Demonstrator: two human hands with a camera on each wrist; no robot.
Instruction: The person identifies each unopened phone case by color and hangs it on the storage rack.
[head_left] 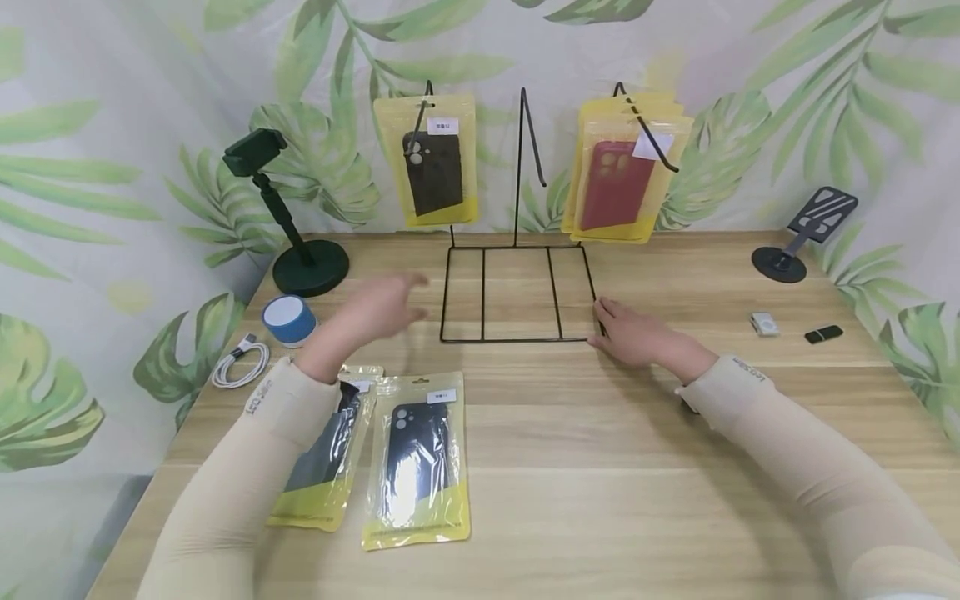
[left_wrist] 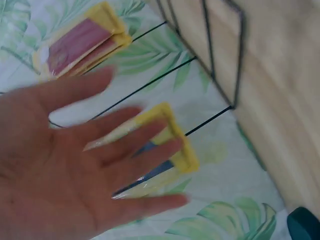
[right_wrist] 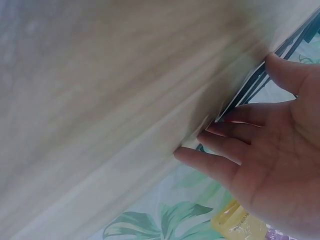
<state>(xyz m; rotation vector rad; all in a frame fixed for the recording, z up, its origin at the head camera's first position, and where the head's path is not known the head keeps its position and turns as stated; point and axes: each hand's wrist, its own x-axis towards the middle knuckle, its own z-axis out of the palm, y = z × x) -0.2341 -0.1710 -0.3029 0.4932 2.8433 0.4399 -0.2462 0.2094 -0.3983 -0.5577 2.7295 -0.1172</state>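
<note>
A black wire display rack (head_left: 517, 341) stands on the table, with three upright hooks at its back. My right hand (head_left: 633, 335) touches the rack's front right corner; in the right wrist view its fingers (right_wrist: 215, 162) are nearly straight, tips down at the wire and tabletop. To the left of the rack, my left hand (head_left: 375, 310) is blurred in the air, fingers spread and holding nothing. A bagged black phone case (head_left: 438, 171) hangs on the left hook, and several bagged cases, a red phone case (head_left: 617, 185) foremost, on the right one. The middle hook (head_left: 531, 137) bears nothing.
Two bagged dark phone cases, one nearer the middle (head_left: 417, 458) and one partly under my left forearm (head_left: 322, 467), lie front left. Left are a green phone stand (head_left: 310, 267), a blue-white cylinder (head_left: 289, 320) and a coiled white cable (head_left: 242, 362). Right are a dark stand (head_left: 780, 263) and small items.
</note>
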